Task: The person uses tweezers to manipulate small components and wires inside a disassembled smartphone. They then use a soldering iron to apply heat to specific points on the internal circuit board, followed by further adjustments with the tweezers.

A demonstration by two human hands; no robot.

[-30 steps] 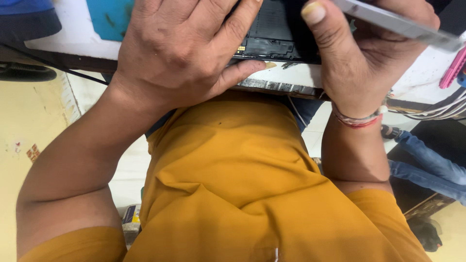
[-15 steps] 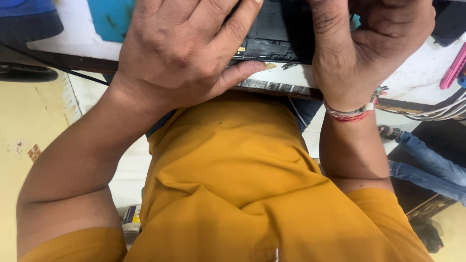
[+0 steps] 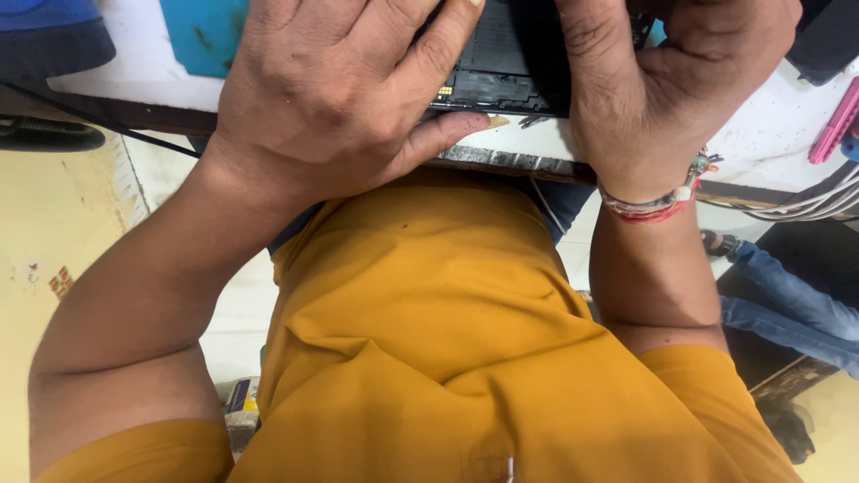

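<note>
At the edge of the white worktop [image 3: 134, 63], over the mustard shirt [image 3: 429, 340], the left hand [image 3: 331, 98] lies flat and spread, fingers pressing down on the near left part of the black opened device [image 3: 501, 63], thumb along its lower edge. Beside it the right hand [image 3: 662, 80] curls on the device's right side, though whether it grips anything I cannot tell. Red thread bracelet [image 3: 653, 201] on that wrist; pink tool [image 3: 837, 121] far right

Matt black plastic device [image 3: 501, 63]; worn white-painted bench [image 3: 528, 148]; mustard cloth shirt [image 3: 447, 340]; threaded wristband [image 3: 658, 201].
</note>
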